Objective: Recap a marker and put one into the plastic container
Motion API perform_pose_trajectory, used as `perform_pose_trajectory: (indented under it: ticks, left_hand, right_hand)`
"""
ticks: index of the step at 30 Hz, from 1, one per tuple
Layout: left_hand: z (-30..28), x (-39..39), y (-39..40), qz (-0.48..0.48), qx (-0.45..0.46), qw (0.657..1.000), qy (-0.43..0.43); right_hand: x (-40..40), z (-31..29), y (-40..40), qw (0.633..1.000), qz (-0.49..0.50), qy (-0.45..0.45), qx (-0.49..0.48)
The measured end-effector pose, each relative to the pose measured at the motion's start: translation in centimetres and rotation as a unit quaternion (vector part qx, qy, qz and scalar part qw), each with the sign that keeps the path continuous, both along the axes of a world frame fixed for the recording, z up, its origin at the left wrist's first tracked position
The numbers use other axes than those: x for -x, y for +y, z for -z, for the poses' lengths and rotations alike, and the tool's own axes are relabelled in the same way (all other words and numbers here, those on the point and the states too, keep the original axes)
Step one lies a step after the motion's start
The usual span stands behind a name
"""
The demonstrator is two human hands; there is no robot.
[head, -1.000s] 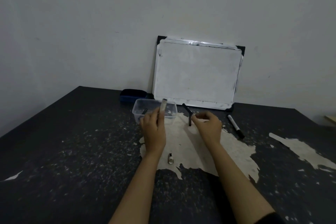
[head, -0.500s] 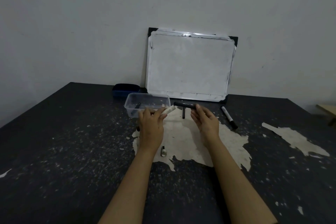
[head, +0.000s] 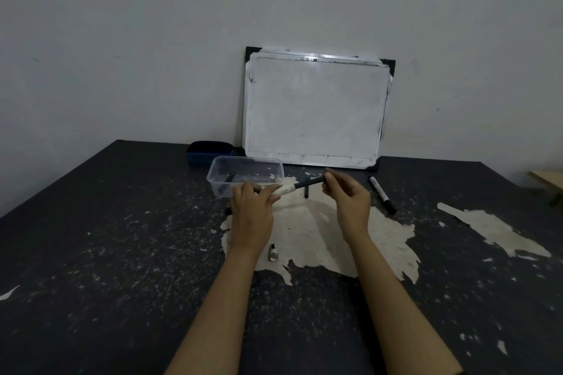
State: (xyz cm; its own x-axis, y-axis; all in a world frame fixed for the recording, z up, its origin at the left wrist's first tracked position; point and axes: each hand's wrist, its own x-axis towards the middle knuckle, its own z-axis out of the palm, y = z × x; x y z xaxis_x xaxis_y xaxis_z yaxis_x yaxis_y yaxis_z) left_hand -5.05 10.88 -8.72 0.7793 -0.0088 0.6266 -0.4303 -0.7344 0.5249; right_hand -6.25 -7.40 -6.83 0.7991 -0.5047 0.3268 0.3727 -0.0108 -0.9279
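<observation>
While both hands work above the pale worn patch (head: 307,231) at the middle of the tabletop (head: 91,253), I read this step as a marker being fitted together or pulled apart. From the left: a dark blue eraser (head: 209,151) lies at the far edge, and a clear plastic tub (head: 245,175) stands just in front of it with a dark piece or two inside. The left hand (head: 251,213) curls its fingers round the white marker barrel (head: 285,190), held off the surface just in front of the tub. From the barrel's end a black rod-like part (head: 309,183) runs right to the right hand (head: 350,204), which pinches its far end between thumb and fingertips. Whether rod and barrel are joined I cannot tell. A short black piece (head: 306,190) shows just behind them, and a small white cap (head: 273,253) lies near the left wrist. A whiteboard (head: 313,109) leans on the wall at the far edge; a second marker (head: 382,193) lies right of the hands. Next, I judge, comes a straight push or pull along the barrel's line, both grips kept steady.
</observation>
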Motion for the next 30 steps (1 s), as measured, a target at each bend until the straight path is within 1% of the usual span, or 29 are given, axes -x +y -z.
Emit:
perform_pose_trajectory:
  ticks: [3,5,8,11,15,17,19,21,23,27,29,30]
  left_hand:
    - [0.1,-0.1,-0.1,0.011,0.005,1.0,0.011]
    - [0.2,-0.1,-0.2,0.026,0.015,0.999,0.017]
    - [0.3,-0.2,-0.6,0.05,0.037,0.998,0.032]
    - [0.4,-0.4,-0.6,0.054,0.074,0.995,0.041]
    - [0.3,-1.0,0.1,0.038,0.123,0.99,0.058]
    - [0.1,-1.4,0.6,0.012,0.172,0.982,0.072]
    - [-0.3,-1.7,1.2,-0.005,0.265,0.96,0.088]
    - [-0.6,-1.7,1.5,0.0,0.362,0.926,0.107]
    - [-0.9,-1.5,1.6,0.019,0.434,0.892,0.126]
    - [-1.4,-1.2,1.5,0.048,0.509,0.846,0.151]
    - [-1.5,-1.3,1.5,0.073,0.533,0.826,0.171]
    - [-1.5,-1.3,1.6,0.085,0.536,0.821,0.179]
  right_hand:
    - [0.3,-0.3,0.6,1.0,-0.014,-0.014,-0.016]
    - [0.3,-0.4,1.2,1.0,-0.025,-0.013,0.006]
    - [0.4,-0.3,2.1,0.997,-0.046,-0.019,0.055]
    - [0.6,-0.1,2.9,0.99,-0.062,-0.002,0.127]
    - [0.8,-0.5,2.9,0.978,-0.097,0.021,0.184]
    - [1.0,-0.6,2.7,0.962,-0.135,0.047,0.234]
    - [1.3,-0.5,3.1,0.928,-0.193,0.097,0.303]
    - [1.6,-0.3,3.8,0.892,-0.227,0.142,0.364]
    - [1.6,-0.2,4.3,0.864,-0.251,0.172,0.401]
    - [1.6,-0.2,4.7,0.818,-0.284,0.214,0.451]
    - [1.7,-0.3,4.7,0.809,-0.295,0.227,0.456]
    - [1.7,-0.4,4.5,0.809,-0.297,0.23,0.452]
